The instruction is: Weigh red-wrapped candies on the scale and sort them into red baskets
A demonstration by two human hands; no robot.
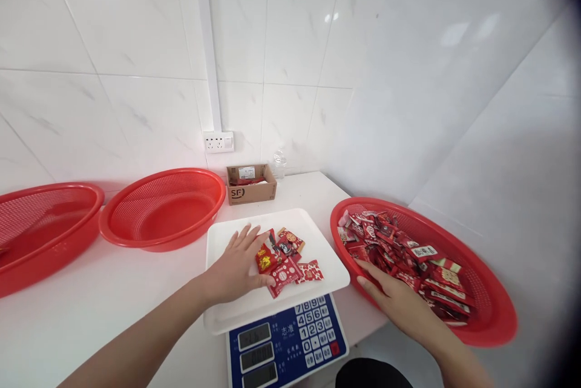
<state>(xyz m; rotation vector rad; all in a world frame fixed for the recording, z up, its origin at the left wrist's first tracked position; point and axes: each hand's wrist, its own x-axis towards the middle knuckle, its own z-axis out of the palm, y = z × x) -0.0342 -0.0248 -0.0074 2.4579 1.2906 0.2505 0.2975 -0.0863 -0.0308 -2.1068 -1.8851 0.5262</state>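
My left hand (238, 267) lies flat with fingers spread on the white tray (227, 309) of a blue electronic scale (288, 342), fingertips touching a small heap of red candy packets (285, 258). My right hand (393, 297) reaches into the red basket (494, 315) at the right, which holds several red candy packets (403, 249). Its fingers are stretched out over the packets and grip nothing that I can see.
Two red baskets stand at the left, one (163, 206) behind the scale and one (40, 224) at the far left edge. A small cardboard box (252, 185) and a clear bottle (279, 164) sit against the tiled wall under a socket (218, 141).
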